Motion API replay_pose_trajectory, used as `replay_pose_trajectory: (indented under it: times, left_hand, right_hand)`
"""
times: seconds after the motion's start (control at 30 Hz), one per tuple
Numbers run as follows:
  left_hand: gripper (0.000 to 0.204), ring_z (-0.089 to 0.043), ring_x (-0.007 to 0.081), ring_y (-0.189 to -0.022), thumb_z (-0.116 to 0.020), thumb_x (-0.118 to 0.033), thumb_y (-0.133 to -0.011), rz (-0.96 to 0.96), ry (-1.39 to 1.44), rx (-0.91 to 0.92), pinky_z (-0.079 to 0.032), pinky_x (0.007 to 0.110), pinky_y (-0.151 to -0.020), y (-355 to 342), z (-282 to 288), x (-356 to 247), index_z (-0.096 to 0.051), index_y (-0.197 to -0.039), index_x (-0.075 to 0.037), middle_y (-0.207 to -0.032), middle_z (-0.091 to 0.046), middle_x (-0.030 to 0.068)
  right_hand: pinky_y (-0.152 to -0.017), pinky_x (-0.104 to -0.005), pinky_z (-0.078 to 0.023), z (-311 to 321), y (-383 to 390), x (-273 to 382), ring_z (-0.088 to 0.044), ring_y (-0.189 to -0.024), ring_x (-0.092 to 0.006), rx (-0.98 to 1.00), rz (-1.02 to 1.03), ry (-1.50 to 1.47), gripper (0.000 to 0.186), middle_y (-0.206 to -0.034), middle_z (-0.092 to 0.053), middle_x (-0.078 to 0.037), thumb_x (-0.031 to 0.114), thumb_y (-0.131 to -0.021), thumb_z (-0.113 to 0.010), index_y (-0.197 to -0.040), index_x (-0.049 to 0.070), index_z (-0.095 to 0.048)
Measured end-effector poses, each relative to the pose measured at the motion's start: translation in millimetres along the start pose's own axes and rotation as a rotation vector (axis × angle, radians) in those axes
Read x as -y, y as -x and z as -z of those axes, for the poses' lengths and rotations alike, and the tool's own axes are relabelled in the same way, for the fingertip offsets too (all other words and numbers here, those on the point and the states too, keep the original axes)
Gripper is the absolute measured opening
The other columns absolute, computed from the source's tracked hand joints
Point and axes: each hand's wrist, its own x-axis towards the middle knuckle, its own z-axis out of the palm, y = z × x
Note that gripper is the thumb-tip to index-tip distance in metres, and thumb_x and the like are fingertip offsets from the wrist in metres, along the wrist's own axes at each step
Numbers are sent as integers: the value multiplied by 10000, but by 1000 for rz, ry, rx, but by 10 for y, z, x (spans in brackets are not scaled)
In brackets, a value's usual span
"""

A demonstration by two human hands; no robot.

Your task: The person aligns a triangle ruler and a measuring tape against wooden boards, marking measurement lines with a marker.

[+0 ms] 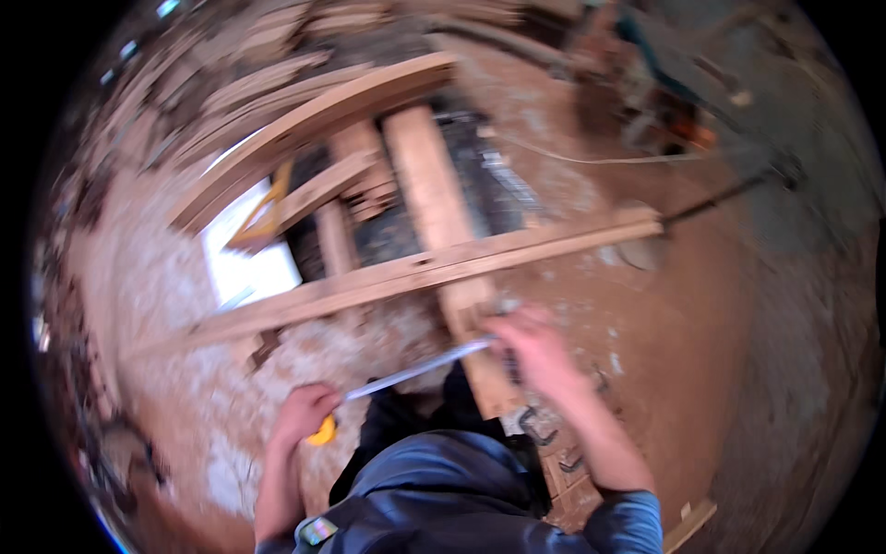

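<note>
A yellow tape measure point(321, 431) is gripped in my left hand point(307, 412), at the lower left of my body. Its pale blade point(417, 368) runs out, slanting up to my right hand point(533, 343). The fingers of my right hand are closed around the blade's far end, just over a wide wooden plank point(429, 189). That plank passes beneath a long wooden beam point(420, 270), which lies crosswise beyond my hands. Motion blurs the right fingertips somewhat.
Beyond the beam lie a curved wooden piece point(318, 120), a yellow triangular tool point(265, 214) and a white sheet point(249, 263). Metal clamps point(538, 425) rest by my right forearm. A machine point(664, 97) stands far right, and stacked boards point(277, 32) fill the far left.
</note>
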Motion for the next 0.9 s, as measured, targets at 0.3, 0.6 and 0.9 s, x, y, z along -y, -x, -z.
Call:
replay_pose_trajectory:
  times: [0.3, 0.6, 0.9]
  left_hand:
    - [128, -702, 289, -839, -720, -162, -932, -123, 96, -1, -549, 365, -758, 542, 447, 1016, -748, -994, -53, -890, -724, 135]
    - [129, -693, 336, -820, -732, -165, -916, -51, 61, -106, -544, 393, -724, 1486, 1200, 2546, -738, -967, -47, -876, -714, 160]
    - [118, -694, 338, -865, -733, -166, -878, -178, -72, -258, -560, 407, -762, 1427, 1896, 2695, -746, -945, -70, -894, -716, 142]
  right_hand:
    - [-892, -465, -482, -320, -84, 1022, -611, -891, -352, 123, 18, 59, 276, -878, -652, -129, -7, -764, -733, -1031, 34, -675]
    - [-837, -413, -497, -1496, -411, 2384, -601, -931, -334, 259, 67, -131, 347, -901, -639, -114, -48, -776, -613, -1106, 42, -673]
    - [-739, -409, -511, -1840, -760, 2745, -618, -824, -334, 72, 107, -94, 330, -895, -644, -152, -94, -802, -714, -1103, 29, -659]
